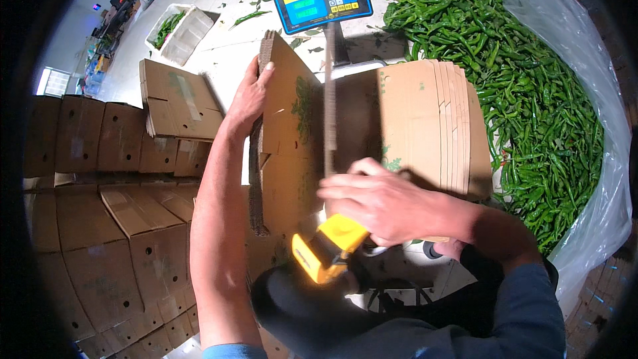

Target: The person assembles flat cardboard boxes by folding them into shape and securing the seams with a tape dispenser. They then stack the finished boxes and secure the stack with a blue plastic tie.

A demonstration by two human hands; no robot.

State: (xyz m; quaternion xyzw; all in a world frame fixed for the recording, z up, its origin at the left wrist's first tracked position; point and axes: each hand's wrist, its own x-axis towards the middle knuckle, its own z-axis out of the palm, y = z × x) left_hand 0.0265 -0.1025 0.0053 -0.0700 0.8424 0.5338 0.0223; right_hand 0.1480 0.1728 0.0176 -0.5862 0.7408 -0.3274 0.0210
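My left hand (251, 96) is closed round the far left edge of several flattened cardboard boxes (290, 126), which stand upright in front of me. A thin cardboard edge (329, 93) rises just right of them, nearly edge-on. My right hand (382, 199) is closed on a yellow tape dispenser (325, 246) hanging below its palm. Motion blurs the dispenser a little, and its grip is hidden by the hand. The fingers of that hand reach toward the lower part of the thin edge; whether they touch it I cannot tell. A fanned stack of flattened boxes (425, 126) leans at the right.
A scale display (322, 1) stands on a post beyond the cardboard. Green peppers (538, 106) pile up at the right beside clear plastic sheeting (591, 73). Closed cartons (100, 239) are stacked at the left, with folded cardboard (179, 96) on top. Farther back sits a white crate (183, 43).
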